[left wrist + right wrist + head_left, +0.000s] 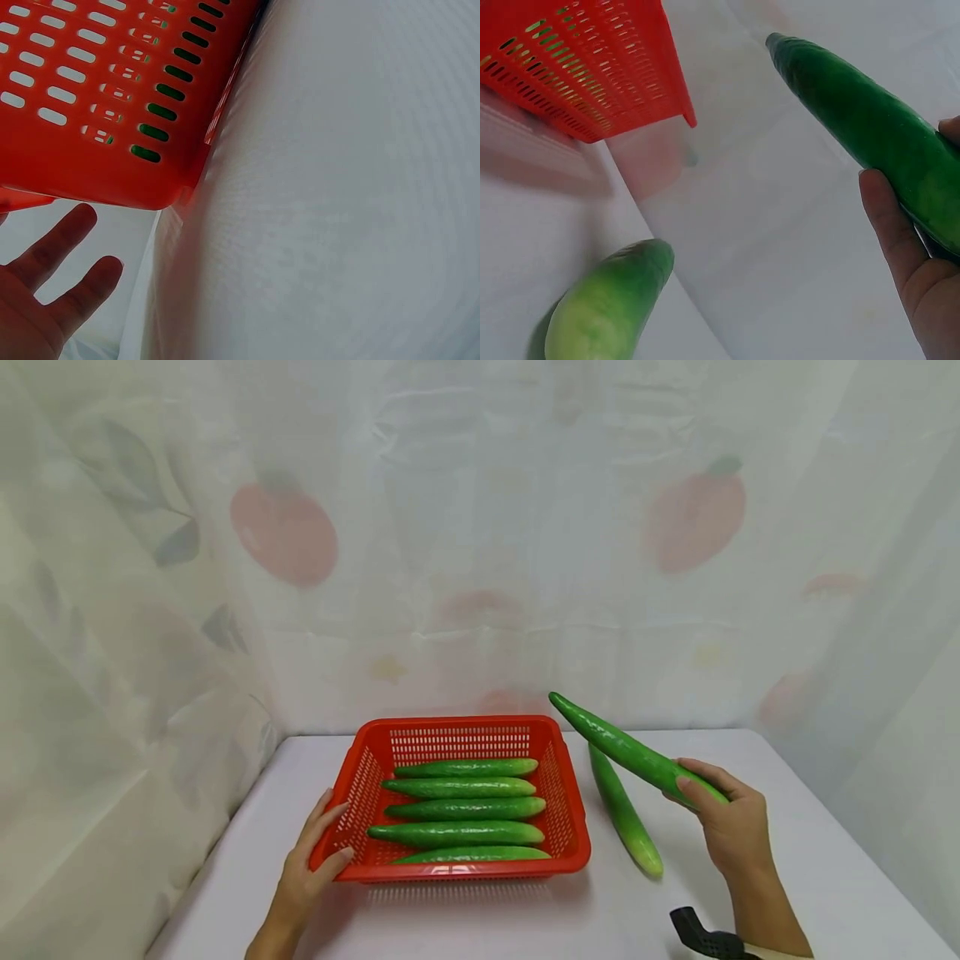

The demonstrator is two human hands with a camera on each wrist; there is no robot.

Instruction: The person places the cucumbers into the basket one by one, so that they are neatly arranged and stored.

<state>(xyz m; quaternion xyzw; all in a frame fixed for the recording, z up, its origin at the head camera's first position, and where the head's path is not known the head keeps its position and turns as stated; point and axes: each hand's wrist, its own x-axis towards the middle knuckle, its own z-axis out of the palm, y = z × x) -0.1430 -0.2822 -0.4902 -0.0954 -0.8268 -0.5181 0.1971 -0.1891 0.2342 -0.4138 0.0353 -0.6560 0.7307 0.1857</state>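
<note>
A red plastic basket sits on the table with several green cucumbers lying side by side in it. My left hand rests at the basket's left rim, thumb and a finger touching it. In the left wrist view, two fingers of that hand are straight and spread below the rim. My right hand grips one cucumber by its near end, raised above the table and tilted, its tip pointing left and away. Beneath it, another cucumber lies on the table to the basket's right.
The white table ends at a hanging fruit-print sheet at the back. More sheeting hangs at the left, and pale sheeting at the right. A black strap piece shows near my right wrist.
</note>
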